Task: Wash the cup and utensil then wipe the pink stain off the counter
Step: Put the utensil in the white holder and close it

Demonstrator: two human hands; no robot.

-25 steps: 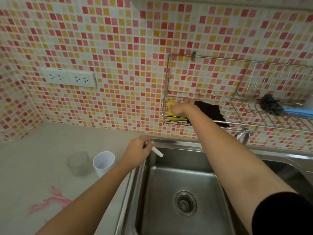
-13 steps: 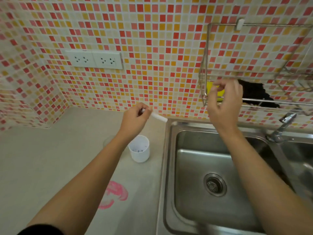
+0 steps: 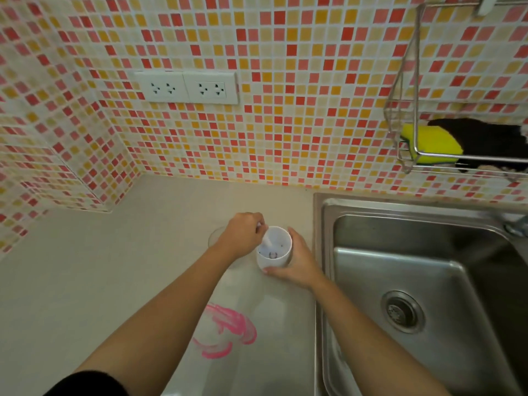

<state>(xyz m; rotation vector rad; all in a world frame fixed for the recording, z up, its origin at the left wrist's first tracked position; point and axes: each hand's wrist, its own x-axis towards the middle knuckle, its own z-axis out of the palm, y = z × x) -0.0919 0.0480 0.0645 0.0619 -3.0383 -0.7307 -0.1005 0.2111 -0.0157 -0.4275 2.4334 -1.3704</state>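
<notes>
Change: right hand (image 3: 297, 260) has left the sponge (image 3: 431, 144) in the rack (image 3: 405, 110), now clasps the cup (image 3: 273, 248) on the worktop (image 3: 85, 281).
Left hand (image 3: 243, 235): pinches the utensil (image 3: 268, 240), tip inside the cup.
Meaning: both items gathered for the sink (image 3: 428, 224); stain (image 3: 228, 327) remains.

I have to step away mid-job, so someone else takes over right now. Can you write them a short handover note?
Left hand: holds the white utensil, its tip down inside the cup.
Right hand: wrapped around the white cup, which stands on the counter beside the sink.
Sponge: in the wall rack.
Done: nothing washed that shows; dark specks inside the cup.
Left: wash cup and utensil, then wipe the pink stain.
</notes>
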